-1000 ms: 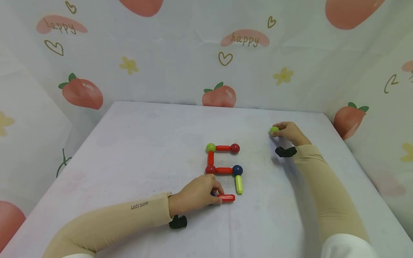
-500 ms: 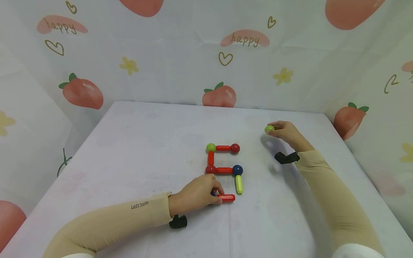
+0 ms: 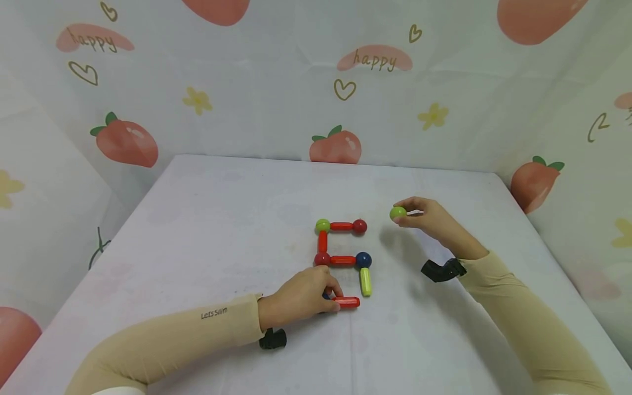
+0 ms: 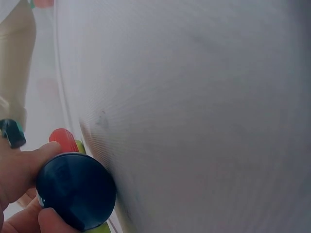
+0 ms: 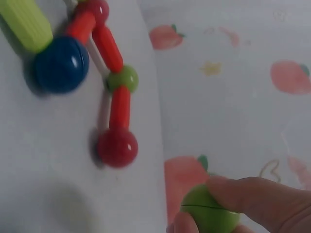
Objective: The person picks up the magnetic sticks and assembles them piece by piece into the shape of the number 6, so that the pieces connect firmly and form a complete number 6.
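On the table lies a chain of balls and rods: a green ball (image 3: 322,226), a red ball (image 3: 360,226), another red ball (image 3: 322,259) and a blue ball (image 3: 364,260), with red rods between them. A yellow-green rod (image 3: 365,282) extends from that blue ball towards the front. At the chain's near end, my left hand (image 3: 302,296) grips a dark blue ball (image 4: 77,191), mostly hidden in the head view. A red rod (image 3: 348,303) points right from it. Above the table, right of the chain, my right hand (image 3: 428,222) pinches a loose green ball (image 3: 398,213) between thumb and fingers.
A white cloth covers the table (image 3: 237,219). Behind it hangs a printed cloth backdrop (image 3: 276,82) with fruit, flowers and hearts. Black straps (image 3: 273,339) sit at both wrists.
My right hand has lifted the green ball and carried it left, then towards the front, nearer the chain. The left hand and the pieces on the table stay where they were.
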A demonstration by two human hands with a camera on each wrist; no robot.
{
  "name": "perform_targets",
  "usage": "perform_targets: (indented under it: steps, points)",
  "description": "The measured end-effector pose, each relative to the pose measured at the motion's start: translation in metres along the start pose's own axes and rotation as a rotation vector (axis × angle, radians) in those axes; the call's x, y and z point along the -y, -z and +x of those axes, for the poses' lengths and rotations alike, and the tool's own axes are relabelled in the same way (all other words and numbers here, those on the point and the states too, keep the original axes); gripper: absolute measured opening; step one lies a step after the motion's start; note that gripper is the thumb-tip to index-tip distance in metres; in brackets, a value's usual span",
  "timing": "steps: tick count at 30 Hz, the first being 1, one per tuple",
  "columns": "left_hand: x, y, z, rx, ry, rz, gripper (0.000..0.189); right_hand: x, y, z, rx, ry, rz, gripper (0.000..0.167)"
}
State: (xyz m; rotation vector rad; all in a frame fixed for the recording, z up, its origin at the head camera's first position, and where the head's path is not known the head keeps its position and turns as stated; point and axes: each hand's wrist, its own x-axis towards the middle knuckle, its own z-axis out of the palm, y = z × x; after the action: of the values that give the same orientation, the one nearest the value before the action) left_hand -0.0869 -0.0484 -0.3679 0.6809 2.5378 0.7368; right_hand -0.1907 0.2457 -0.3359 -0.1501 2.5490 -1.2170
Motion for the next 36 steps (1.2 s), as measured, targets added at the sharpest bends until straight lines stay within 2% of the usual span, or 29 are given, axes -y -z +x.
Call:
perform_targets:
  steps: [14,24,31,36]
  points:
    - [0.001,0.0,0.001,0.003,-0.005,0.002,0.017,0.008,-0.042,-0.04,0.114,0.122,-0.065,0.038]
    - [0.002,0.001,0.0,0.007,-0.015,-0.009,0.017,0.008,-0.06,-0.057,0.264,0.14,0.021,0.032]
    - [0.002,0.001,0.001,0.007,-0.012,-0.003,0.017,0.0,-0.068,-0.06,0.392,0.182,0.071,0.031]
    - [0.002,0.001,0.001,0.004,-0.016,-0.008,0.017,-0.007,-0.075,-0.062,0.443,0.197,0.114,0.032]
